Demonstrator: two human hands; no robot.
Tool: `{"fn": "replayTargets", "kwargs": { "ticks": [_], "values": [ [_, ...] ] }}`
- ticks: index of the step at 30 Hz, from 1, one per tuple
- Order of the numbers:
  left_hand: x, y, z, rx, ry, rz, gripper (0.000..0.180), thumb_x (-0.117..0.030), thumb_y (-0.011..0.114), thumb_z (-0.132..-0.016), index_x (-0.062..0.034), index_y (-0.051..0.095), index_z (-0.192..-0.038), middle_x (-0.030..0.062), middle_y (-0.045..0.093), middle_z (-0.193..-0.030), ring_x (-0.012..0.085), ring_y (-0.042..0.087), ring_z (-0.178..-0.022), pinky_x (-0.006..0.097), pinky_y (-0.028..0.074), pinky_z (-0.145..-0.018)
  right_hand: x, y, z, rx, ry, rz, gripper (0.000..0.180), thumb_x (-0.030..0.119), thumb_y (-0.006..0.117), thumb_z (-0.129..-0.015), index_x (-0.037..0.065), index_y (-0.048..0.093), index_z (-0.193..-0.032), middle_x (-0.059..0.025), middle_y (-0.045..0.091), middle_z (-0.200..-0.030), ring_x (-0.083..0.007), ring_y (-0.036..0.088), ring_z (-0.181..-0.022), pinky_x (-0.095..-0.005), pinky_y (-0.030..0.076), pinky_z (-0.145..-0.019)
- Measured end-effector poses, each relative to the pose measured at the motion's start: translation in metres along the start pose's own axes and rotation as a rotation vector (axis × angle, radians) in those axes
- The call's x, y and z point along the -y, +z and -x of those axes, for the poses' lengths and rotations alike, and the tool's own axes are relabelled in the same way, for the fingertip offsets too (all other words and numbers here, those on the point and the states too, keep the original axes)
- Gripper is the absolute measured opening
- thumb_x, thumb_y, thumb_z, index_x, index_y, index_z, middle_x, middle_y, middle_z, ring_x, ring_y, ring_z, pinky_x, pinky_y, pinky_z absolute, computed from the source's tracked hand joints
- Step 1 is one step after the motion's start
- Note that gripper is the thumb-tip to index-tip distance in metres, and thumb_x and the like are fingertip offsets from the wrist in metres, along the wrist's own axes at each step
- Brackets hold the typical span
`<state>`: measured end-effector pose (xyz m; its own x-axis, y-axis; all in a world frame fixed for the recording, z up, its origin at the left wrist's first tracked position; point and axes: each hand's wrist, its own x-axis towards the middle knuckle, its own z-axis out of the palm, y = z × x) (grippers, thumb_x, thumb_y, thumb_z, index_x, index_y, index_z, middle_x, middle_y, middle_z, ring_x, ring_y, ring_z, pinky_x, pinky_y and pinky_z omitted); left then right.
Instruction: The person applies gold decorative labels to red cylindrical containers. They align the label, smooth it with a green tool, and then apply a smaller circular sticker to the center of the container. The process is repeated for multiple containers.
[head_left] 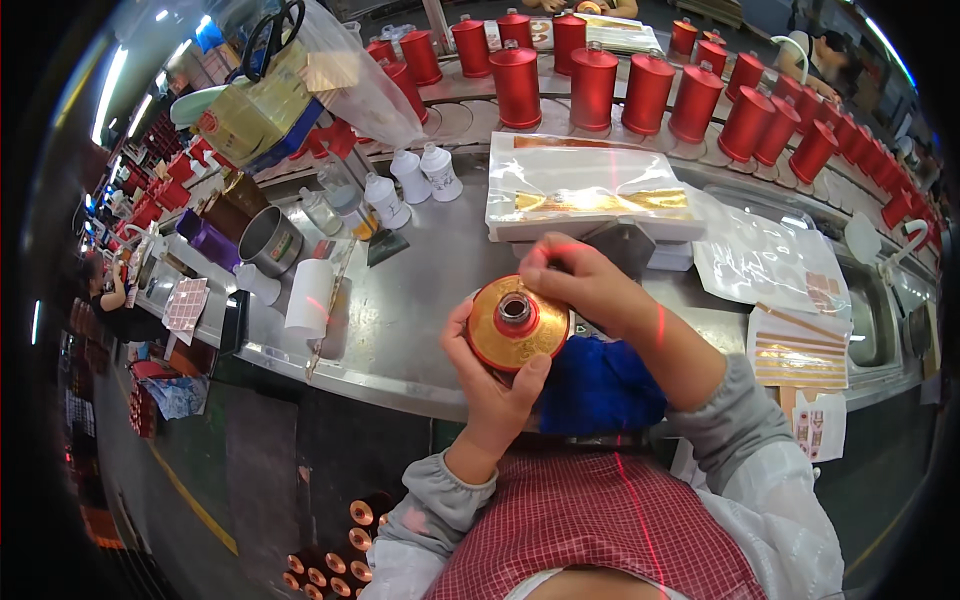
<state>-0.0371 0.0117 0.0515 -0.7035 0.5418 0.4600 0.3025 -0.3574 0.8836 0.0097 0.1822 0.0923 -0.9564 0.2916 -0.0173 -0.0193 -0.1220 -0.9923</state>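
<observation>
A red bottle with a gold ring-shaped top (500, 345) and an uncapped glass neck stands in front of me over the metal table edge. My left hand (492, 392) wraps round its near left side, thumb against the rim. With fingers pinched together, my right hand (580, 280) touches the upper right edge of the gold top; whatever lies between those fingertips is hidden. Beneath my right forearm is a crumpled blue cloth (603, 385). Just beyond my hands lies a stack of shiny white sheets (590, 170) with gold strips.
Many red bottles (594, 90) line the curved conveyor (455, 90) at the back. White bottles (440, 172), a metal cup (270, 241) and a paper roll (309, 298) stand left. Gold-striped sheets (800, 345) lie right, near a sink (872, 320). Other people work at the far side.
</observation>
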Motion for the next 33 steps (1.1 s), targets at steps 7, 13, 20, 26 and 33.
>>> {"fn": "replayTargets", "kwargs": {
  "ticks": [7,13,20,26,33],
  "values": [
    [0.005,-0.062,-0.036,0.329,-0.295,0.336,0.096,-0.031,0.08,-0.078,-0.0057,0.02,-0.147,0.0148,0.05,-0.133,0.0236,0.051,-0.123,0.038,0.043,-0.103,-0.012,0.01,0.041,0.038,0.008,0.045,0.052,0.038,0.043,-0.102,0.0,0.048,-0.136,-0.0105,0.059,-0.126,-0.0186,0.056,-0.113,-0.0342,0.043,-0.098],
    [0.02,-0.076,-0.031,0.247,-0.34,0.34,0.068,-0.039,0.051,-0.1,0.0033,0.027,-0.146,0.0155,0.05,-0.137,0.0236,0.051,-0.125,0.035,0.041,-0.105,-0.02,0.019,0.077,-0.054,-0.439,0.593,0.064,0.019,0.065,-0.088,0.001,0.038,-0.143,-0.0212,0.051,-0.128,-0.0349,0.052,-0.114,-0.041,0.04,-0.1],
    [-0.009,-0.03,-0.008,0.157,-0.082,0.164,0.085,-0.046,0.062,-0.091,0.0023,0.02,-0.148,0.0157,0.036,-0.145,0.024,0.042,-0.132,0.037,0.035,-0.109,-0.024,0.029,0.077,-0.124,-0.544,0.756,0.073,0.009,0.068,-0.081,0.001,0.034,-0.146,-0.022,0.046,-0.134,-0.0386,0.047,-0.12,-0.0436,0.039,-0.103],
    [-0.013,-0.029,-0.005,0.166,-0.112,0.157,0.075,-0.018,0.065,-0.088,0.0018,0.021,-0.146,0.0155,0.035,-0.14,0.0231,0.04,-0.13,0.036,0.033,-0.11,-0.025,0.033,0.076,-0.138,-0.539,0.726,0.073,0.006,0.067,-0.079,0.001,0.035,-0.145,-0.0228,0.046,-0.134,-0.0392,0.047,-0.12,-0.0431,0.04,-0.102],
    [-0.016,-0.024,-0.006,0.13,-0.097,0.078,0.071,-0.012,0.063,-0.084,0.001,0.025,-0.143,0.0154,0.037,-0.137,0.0222,0.042,-0.126,0.036,0.035,-0.108,-0.026,0.034,0.076,-0.151,-0.54,0.741,0.073,0.007,0.067,-0.079,0.001,0.035,-0.145,-0.0234,0.046,-0.134,-0.04,0.047,-0.12,-0.0438,0.04,-0.103]
  ]
}}
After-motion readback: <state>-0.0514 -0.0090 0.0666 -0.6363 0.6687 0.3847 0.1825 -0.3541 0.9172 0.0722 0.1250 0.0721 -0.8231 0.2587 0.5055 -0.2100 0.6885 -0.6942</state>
